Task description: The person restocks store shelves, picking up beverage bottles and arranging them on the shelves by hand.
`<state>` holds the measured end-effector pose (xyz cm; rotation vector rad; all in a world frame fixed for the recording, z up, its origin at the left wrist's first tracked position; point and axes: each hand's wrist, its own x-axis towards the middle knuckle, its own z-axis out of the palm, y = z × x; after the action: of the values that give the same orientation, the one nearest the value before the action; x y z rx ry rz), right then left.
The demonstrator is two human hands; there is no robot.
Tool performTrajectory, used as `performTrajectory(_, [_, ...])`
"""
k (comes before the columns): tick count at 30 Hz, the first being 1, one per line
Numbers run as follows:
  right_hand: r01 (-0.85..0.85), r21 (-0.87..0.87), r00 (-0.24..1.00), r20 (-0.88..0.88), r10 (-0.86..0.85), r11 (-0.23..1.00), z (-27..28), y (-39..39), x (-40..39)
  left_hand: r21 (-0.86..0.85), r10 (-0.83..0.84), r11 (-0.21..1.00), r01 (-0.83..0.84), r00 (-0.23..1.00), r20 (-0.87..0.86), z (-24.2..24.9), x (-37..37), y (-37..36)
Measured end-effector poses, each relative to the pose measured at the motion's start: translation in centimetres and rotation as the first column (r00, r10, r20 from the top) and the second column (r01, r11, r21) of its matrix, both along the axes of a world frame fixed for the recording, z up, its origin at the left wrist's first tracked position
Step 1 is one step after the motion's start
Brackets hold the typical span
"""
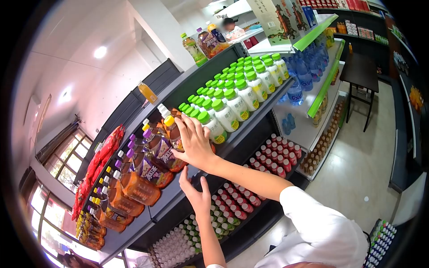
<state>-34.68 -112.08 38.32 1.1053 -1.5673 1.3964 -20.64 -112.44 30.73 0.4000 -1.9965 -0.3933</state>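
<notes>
- Here, a brown drink bottle with a yellow cap (172, 131) stands on the upper shelf (250, 117), at the seam between the dark-drink rows and the white bottles.
- The right hand (195, 144) is wrapped around this bottle from the front, fingers curled on its body, the arm reaching in from the lower right in a white sleeve (321, 228).
- The left hand (195, 193) sits just below, fingers spread and loose, holding nothing; its fingertips are at the front edge of that same shelf.
- Just left of the held bottle stand purple-capped bottles (154, 156) with purple labels, and further left orange drink bottles (134, 187) with white caps.
- To the right, rows of white bottles with green caps (237, 96) fill the shelf up to blue water bottles (304, 73).
- On the shelf below, small red-capped bottles (277, 156) are packed in rows, with pale small bottles (172, 248) toward the left end.
- Red snack packets (100, 161) hang along the far left.
- A dark table (359, 71) stands on the tiled floor (362, 165) in the aisle.
</notes>
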Motion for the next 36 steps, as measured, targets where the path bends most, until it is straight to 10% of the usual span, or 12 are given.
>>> performTrajectory(6, [-0.115,-0.016,0.993,0.030,0.115,0.993,0.0,1.0,-0.4,-0.094,0.021,0.995,-0.026,0.998,-0.051,0.2,-3.8,-2.3])
performTrajectory(10, [-0.373,-0.240,0.926,-0.162,0.342,0.896,-1.0,3.0,-0.1,0.032,-0.060,0.997,0.066,0.985,-0.160,-0.1,-3.5,-1.2])
performTrajectory(15, [-0.510,-0.127,0.824,-0.355,0.442,0.851,-3.4,7.0,2.0,0.193,-0.163,0.954,0.230,0.937,-0.310,-3.8,-1.9,-1.1])
performTrajectory(18, [-0.622,0.011,0.710,-0.415,0.569,0.783,-4.9,9.7,4.9,0.630,-0.143,0.569,0.528,0.818,-0.557,-9.1,2.1,0.2])
performTrajectory(25, [-0.731,0.241,0.613,-0.181,0.769,0.639,-14.3,15.2,15.1,0.217,0.038,0.976,0.029,0.952,-0.302,-15.1,15.4,10.2])
performTrajectory(28, [-0.903,0.269,0.405,0.270,0.873,0.335,-19.9,13.7,23.9,0.687,0.309,0.689,-0.232,0.951,0.011,-18.7,26.0,14.7])
performTrajectory(36, [-0.578,0.342,-0.314,0.745,0.588,-0.741,-22.7,14.4,47.2,0.768,0.922,0.202,-0.608,0.383,0.061,-22.4,44.8,30.2])
